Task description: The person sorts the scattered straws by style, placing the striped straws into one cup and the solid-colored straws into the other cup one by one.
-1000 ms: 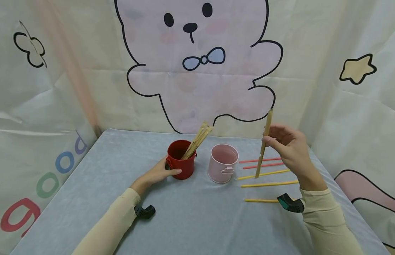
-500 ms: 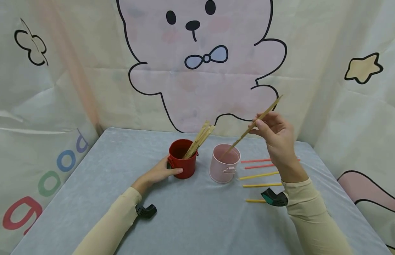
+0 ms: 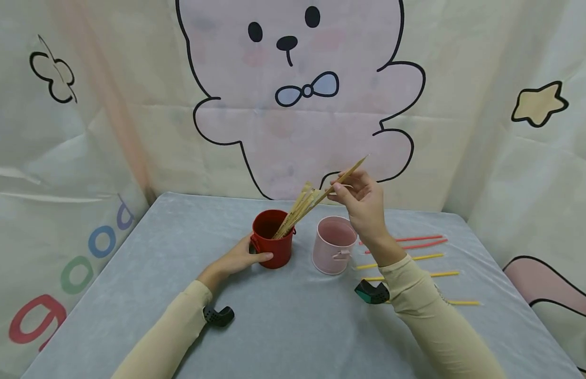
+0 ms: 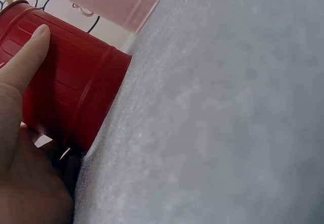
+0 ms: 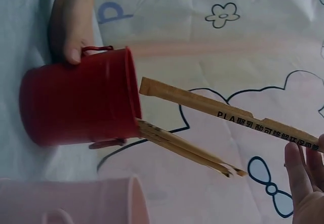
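Observation:
My left hand (image 3: 241, 256) holds a small red metal bucket (image 3: 274, 252) upright on the table, thumb across its front and fingers round its far side, partly hidden. Several paper-wrapped straws (image 5: 190, 147) lean out over the bucket's right rim. Between thumb and fingertips, my right hand (image 3: 366, 210) pinches another paper-wrapped straw (image 5: 217, 110), printed with dark letters. It slants down to the left, and in the right wrist view its lower end is just off the red bucket's mouth. A pink bucket (image 3: 332, 255) stands to the right of the red one, below my right hand.
Right of the pink bucket, red straws (image 3: 423, 244) and yellow straws (image 3: 444, 273) lie in rough rows, partly covered by my right forearm. A grey-blue cloth (image 3: 283, 337) covers the table. Behind it hangs a printed curtain (image 3: 146, 147).
My right hand has carried the wrapped straw leftward, from above the loose straws, past the pink bucket, to the red bucket, tilting it. My left hand and both buckets stay in place.

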Demonstrator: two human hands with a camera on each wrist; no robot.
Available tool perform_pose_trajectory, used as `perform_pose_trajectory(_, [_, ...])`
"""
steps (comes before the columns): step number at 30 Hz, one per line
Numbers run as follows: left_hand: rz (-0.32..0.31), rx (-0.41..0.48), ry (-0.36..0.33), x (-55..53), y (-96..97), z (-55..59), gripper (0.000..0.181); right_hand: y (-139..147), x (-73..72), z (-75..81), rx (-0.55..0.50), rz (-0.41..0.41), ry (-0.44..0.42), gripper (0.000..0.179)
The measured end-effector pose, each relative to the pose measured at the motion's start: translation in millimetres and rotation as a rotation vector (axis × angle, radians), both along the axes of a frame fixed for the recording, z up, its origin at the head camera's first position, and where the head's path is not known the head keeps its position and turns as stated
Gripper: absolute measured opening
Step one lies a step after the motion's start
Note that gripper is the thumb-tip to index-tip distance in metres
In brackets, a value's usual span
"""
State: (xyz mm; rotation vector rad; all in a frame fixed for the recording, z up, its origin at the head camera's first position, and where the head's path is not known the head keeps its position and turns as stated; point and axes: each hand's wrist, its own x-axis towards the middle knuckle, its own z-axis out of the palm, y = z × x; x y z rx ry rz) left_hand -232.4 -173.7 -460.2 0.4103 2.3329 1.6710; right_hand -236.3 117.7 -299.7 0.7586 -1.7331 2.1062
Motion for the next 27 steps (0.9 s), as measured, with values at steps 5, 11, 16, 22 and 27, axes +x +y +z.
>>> perform_pose_trajectory(5, [0.003, -0.011, 0.006, -0.2, -0.6, -4.1, 0.076, -10, -2.7, -10.3, 0.097, 0.021, -0.002, 0.02])
perform_pose_trajectory(11, [0.011, -0.005, -0.002, -1.1, 0.3, -4.5, 0.077, -17, -9.2, -22.4, 0.208, 0.027, -0.013, 0.021])
perform_pose_trajectory(16, [0.007, -0.013, -0.003, -0.6, 0.4, -4.5, 0.078, -19, -11.1, -30.4, 0.307, 0.027, -0.046, 0.023])
perform_pose_trajectory(22, [0.001, -0.015, 0.008, -0.6, 0.5, -4.7, 0.077, -17, -11.4, -31.3, 0.432, 0.042, -0.053, 0.02])
perform_pose_trajectory(27, [0.003, 0.003, 0.012, -1.2, 0.3, -2.1, 0.075, -13, -15.8, -31.9, 0.527, 0.092, -0.057, 0.019])
